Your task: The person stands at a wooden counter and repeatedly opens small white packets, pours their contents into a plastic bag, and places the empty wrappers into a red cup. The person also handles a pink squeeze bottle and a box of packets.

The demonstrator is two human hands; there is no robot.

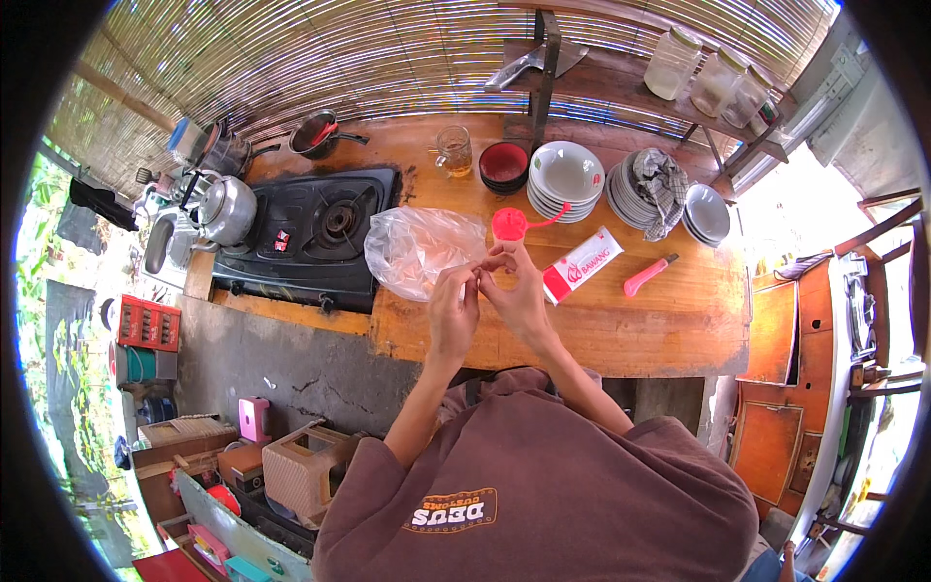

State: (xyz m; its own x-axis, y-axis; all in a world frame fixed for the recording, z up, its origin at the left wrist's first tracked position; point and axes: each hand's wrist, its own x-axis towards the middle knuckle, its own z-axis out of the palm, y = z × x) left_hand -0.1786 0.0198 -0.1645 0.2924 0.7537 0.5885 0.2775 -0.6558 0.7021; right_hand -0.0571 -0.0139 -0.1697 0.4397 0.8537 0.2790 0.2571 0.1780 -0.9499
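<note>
My left hand [452, 305] and my right hand [518, 291] meet over the front of the wooden table, fingertips pinched close together. Whether something small sits between them I cannot tell. Just beyond my left hand lies a clear plastic bag [418, 251] with pale orange contents. Past the fingers of my right hand stands a container with a red lid [509, 223], whose red strap sticks out to the right; my hand partly hides its body. To the right of that hand lies a white and red printed packet [584, 265]. Farther right is a small knife with a pink handle [646, 278].
A black gas stove [313, 233] with a metal kettle [224, 211] stands at left. Behind the bag are a glass mug [454, 151], dark red bowls [503, 166], stacked white bowls [566, 174] and plates under a checked cloth [658, 185]. Jars [673, 64] line the shelf.
</note>
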